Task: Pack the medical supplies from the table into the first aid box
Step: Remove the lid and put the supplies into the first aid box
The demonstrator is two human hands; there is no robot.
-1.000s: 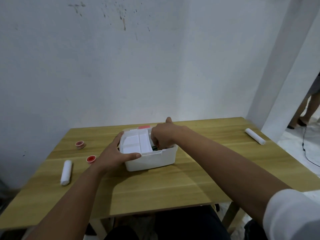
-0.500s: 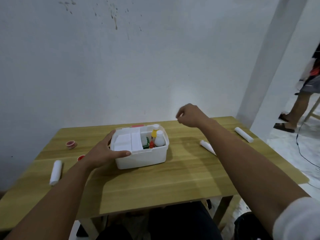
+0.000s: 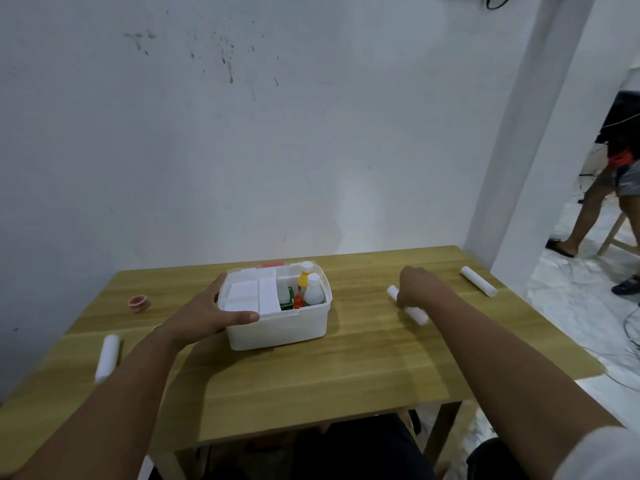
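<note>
Fingers (image 3: 242, 317): left hand (image 3: 204, 311) grips white box (image 3: 277, 330) rim | right hand (image 3: 414, 287) curls round white roll (image 3: 417, 315)

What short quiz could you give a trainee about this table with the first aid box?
1. True or false: the first aid box stands open with bottles inside.
2. What does the right hand touch? A: a white roll. B: scissors. C: a spoon.
3. How many white rolls lie on the table outside the box?
Key: 1 true. 2 A. 3 three: one under the right hand, one far right, one left.
</note>
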